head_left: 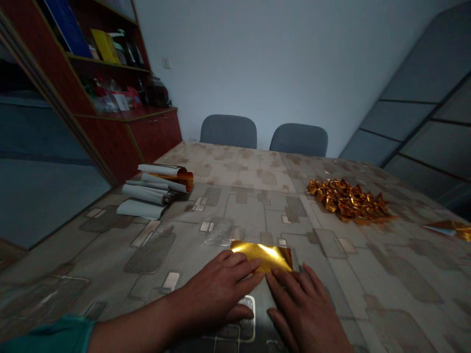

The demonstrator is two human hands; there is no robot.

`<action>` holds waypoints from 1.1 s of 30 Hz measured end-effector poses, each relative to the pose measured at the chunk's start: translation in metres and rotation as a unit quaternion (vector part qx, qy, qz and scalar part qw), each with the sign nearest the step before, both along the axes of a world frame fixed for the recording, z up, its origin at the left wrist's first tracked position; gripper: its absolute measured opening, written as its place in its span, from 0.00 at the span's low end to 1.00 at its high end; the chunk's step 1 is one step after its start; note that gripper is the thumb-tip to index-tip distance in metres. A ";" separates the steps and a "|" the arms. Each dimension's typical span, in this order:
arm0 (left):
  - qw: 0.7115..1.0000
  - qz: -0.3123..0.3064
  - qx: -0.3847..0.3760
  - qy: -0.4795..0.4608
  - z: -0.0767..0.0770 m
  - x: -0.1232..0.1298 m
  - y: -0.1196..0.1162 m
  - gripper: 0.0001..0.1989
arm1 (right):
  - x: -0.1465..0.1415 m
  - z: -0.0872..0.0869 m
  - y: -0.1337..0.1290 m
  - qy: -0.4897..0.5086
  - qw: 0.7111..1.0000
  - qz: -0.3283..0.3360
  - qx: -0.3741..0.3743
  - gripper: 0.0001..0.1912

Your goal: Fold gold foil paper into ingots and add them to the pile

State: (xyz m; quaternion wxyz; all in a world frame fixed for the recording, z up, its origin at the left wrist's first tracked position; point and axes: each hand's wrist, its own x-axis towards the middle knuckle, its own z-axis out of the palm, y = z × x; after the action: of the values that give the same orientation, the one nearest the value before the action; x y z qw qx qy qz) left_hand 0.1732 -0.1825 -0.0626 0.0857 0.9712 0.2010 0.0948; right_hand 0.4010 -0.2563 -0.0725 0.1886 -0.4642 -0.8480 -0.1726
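left hand (217, 289) and right hand (307, 314) on gold foil (263, 256); folded foil pile (348, 201) beyond

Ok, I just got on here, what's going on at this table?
A person's left hand and right hand are pressed flat on a gold foil sheet, fingertips at its near edge, on a patterned table cover. Further right lies a heap of folded gold foil pieces; further left, a stack of curled foil-backed sheets.
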 end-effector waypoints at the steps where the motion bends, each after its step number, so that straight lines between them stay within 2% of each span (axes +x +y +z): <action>1: 1.000 0.003 -0.008 0.001 -0.002 -0.002 0.000 0.31 | 0.003 0.001 -0.001 -0.005 1.000 0.000 0.003 0.19; 9: 1.000 0.015 -0.011 -0.023 -0.010 -0.010 0.002 0.27 | 0.033 0.003 -0.010 -0.042 0.999 -0.006 -0.002 0.18; 15: 0.998 0.029 0.030 -0.044 -0.007 -0.033 -0.001 0.16 | 0.041 0.005 -0.007 -0.043 0.999 -0.001 -0.027 0.14; 19: 0.997 0.035 0.035 -0.055 -0.003 -0.044 -0.003 0.16 | 0.044 0.005 -0.006 -0.023 0.999 0.012 -0.034 0.14; 25: 0.996 0.018 0.017 -0.089 -0.003 -0.043 0.002 0.15 | 0.051 0.007 -0.009 -0.002 1.000 0.005 -0.012 0.14; 30: 0.995 0.026 0.010 -0.100 0.000 -0.028 0.001 0.13 | 0.031 0.030 -0.001 0.099 0.995 -0.012 -0.028 0.09; 32: 0.996 0.038 -0.006 -0.079 0.003 -0.019 0.001 0.12 | 0.011 0.038 0.008 0.164 0.985 0.035 -0.041 0.10; 33: 0.997 0.045 -0.021 -0.066 0.005 -0.014 0.002 0.11 | -0.001 0.041 0.013 0.192 0.977 0.052 -0.072 0.11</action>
State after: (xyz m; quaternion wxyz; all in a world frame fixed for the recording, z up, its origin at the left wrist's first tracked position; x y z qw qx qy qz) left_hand 0.1588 -0.1806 -0.0580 0.1145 0.9507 0.2406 0.1584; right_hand 0.3997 -0.2435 -0.0316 0.3228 -0.4562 -0.8292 -0.0082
